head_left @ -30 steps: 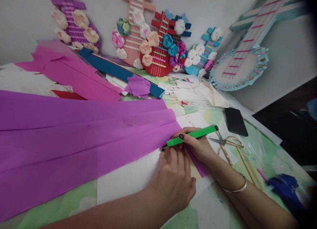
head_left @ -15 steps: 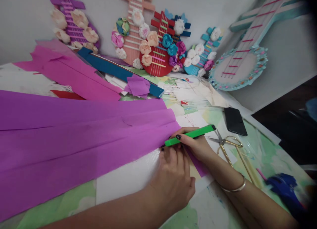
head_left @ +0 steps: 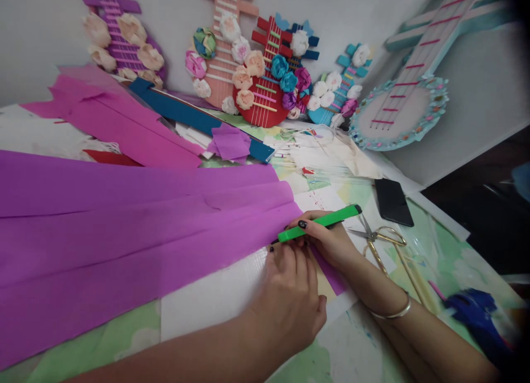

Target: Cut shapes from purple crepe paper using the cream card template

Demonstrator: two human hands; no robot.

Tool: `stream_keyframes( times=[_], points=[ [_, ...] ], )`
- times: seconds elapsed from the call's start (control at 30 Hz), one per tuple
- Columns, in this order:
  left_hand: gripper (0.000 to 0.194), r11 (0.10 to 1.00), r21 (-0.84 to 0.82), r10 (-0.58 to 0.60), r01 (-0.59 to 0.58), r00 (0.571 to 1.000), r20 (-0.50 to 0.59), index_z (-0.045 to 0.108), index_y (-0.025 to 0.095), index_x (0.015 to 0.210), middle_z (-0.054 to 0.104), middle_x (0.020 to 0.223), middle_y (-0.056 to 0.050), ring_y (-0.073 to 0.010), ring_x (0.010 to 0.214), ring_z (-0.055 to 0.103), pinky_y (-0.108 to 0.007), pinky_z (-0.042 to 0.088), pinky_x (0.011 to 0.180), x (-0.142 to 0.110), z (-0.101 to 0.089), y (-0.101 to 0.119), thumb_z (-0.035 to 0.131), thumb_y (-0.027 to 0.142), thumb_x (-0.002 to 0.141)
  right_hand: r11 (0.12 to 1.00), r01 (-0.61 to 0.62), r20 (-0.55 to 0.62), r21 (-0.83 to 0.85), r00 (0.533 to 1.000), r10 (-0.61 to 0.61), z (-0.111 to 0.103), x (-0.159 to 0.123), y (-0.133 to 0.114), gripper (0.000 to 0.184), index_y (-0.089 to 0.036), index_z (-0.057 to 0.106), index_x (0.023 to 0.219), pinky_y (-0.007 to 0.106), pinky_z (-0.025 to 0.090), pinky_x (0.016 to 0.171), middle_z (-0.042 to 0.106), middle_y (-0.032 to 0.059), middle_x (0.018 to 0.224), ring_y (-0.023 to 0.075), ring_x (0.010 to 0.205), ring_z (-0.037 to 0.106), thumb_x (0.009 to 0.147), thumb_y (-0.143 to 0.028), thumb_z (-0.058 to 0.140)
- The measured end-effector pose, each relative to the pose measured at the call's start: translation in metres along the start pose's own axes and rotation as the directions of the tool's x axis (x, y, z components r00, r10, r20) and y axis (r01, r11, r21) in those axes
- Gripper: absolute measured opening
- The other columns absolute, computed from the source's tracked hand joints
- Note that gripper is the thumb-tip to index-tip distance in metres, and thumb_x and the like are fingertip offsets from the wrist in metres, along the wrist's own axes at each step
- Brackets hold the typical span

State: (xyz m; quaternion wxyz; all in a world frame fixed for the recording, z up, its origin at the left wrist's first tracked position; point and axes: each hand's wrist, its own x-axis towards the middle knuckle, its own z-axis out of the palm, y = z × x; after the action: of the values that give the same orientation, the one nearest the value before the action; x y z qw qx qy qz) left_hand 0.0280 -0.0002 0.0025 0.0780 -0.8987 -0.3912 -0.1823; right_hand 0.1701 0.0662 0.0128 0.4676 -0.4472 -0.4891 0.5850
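Observation:
A long sheet of purple crepe paper (head_left: 174, 234) runs from the left to my hands, with creases along its length. My right hand (head_left: 325, 237) is closed around a slim green utility knife (head_left: 318, 224), whose dark tip points down-left at the paper's edge. Curled fingers of my left hand (head_left: 292, 294) press at that same edge, just under the tip; what lies beneath them is hidden. A purple corner (head_left: 329, 271) shows between my hands. Under the sheet is a white board (head_left: 202, 306).
Gold-handled scissors (head_left: 375, 237) lie right of my hands, near a black phone (head_left: 393, 202) and a blue glue gun (head_left: 474, 314). Behind are pink paper (head_left: 124, 118), a blue strip (head_left: 186, 115) and several decorated toy instruments, including a red one (head_left: 263, 104).
My right hand and the green utility knife have shifted very slightly up and to the right. My left hand and the purple paper look unmoved.

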Motion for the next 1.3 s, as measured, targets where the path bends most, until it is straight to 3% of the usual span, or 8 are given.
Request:
stream_keyframes(
  times=[0.5, 0.77, 1.0, 1.3],
  points=[
    [0.064, 0.999, -0.035, -0.003, 0.004, 0.999, 0.036, 0.055, -0.005, 0.126, 0.059, 0.122, -0.029, -0.0417, 0.109, 0.055, -0.056, 0.046, 0.088, 0.0008, -0.0009, -0.0009, 0.043, 0.045, 0.088, 0.992, -0.008, -0.038, -0.123, 0.999, 0.004, 0.0025, -0.0005, -0.0014, 0.019, -0.015, 0.071, 0.074, 0.025, 0.046, 0.055, 0.068, 0.0047, 0.064, 0.0137, 0.057, 0.059, 0.075, -0.034, 0.074],
    [0.066, 1.000, -0.019, -0.008, 0.009, 1.000, 0.027, 0.055, -0.005, 0.127, 0.060, 0.122, -0.029, -0.0418, 0.109, 0.056, -0.055, 0.046, 0.088, 0.0016, -0.0017, -0.0007, 0.044, 0.046, 0.088, 0.997, -0.003, -0.048, -0.072, 0.999, -0.001, 0.0008, -0.0006, 0.0011, 0.020, -0.014, 0.069, 0.071, 0.025, 0.044, 0.053, 0.065, 0.0034, 0.059, 0.0134, 0.054, 0.056, 0.077, -0.033, 0.073],
    [0.064, 1.000, -0.002, -0.003, 0.004, 0.999, 0.054, 0.055, -0.003, 0.127, 0.060, 0.123, -0.027, -0.0401, 0.111, 0.055, -0.055, 0.045, 0.089, 0.0000, -0.0028, 0.0000, 0.043, 0.046, 0.089, 0.989, 0.006, -0.056, -0.150, 0.998, -0.015, 0.0035, -0.0014, -0.0021, 0.018, -0.015, 0.070, 0.072, 0.026, 0.045, 0.055, 0.066, 0.0035, 0.061, 0.0141, 0.056, 0.057, 0.077, -0.032, 0.073],
    [0.066, 1.000, -0.006, -0.002, 0.002, 1.000, 0.015, 0.055, -0.006, 0.127, 0.059, 0.122, -0.029, -0.0417, 0.110, 0.056, -0.055, 0.046, 0.089, 0.0001, -0.0004, -0.0006, 0.043, 0.046, 0.088, 0.997, 0.012, -0.044, -0.081, 0.999, -0.016, -0.0004, 0.0006, 0.0017, 0.019, -0.015, 0.068, 0.068, 0.026, 0.043, 0.053, 0.063, 0.0029, 0.056, 0.0136, 0.053, 0.055, 0.077, -0.031, 0.071]
  ],
)
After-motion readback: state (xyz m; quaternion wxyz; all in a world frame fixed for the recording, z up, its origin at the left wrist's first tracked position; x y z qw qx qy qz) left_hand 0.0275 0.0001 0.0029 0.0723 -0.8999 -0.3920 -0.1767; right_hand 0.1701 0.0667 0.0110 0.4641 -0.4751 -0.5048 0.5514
